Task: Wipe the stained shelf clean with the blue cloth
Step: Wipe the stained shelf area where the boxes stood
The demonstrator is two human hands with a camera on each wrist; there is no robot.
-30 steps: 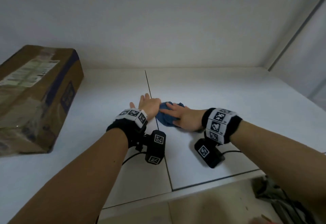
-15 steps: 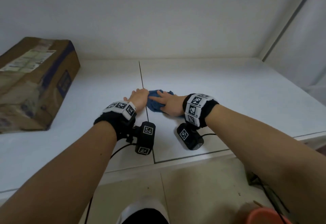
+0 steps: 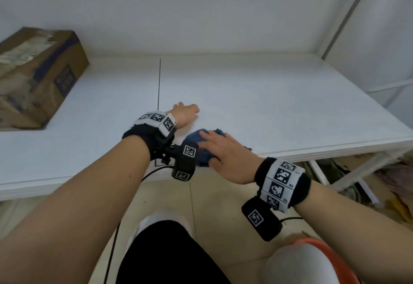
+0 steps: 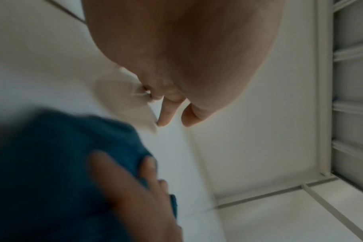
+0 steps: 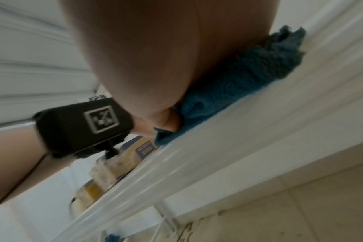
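Note:
The white shelf shows no stain that I can make out. The blue cloth lies bunched at the shelf's front edge, just right of the dark seam. My right hand presses down on it with straight, spread fingers, the thumb against its near side. The right wrist view shows the cloth hanging slightly over the shelf lip. My left hand rests open on the bare shelf, a little farther in and left of the cloth. In the left wrist view its fingers point down beside the cloth.
A taped cardboard box stands on the shelf at the far left. The back wall and a right side panel close the shelf in. Below the shelf's front edge are floor tiles, my leg and an orange-rimmed bucket.
My right hand has dragged the cloth back from mid-shelf to the front edge. The left hand stayed flat on the shelf, now ahead of the cloth. My head has pulled back.

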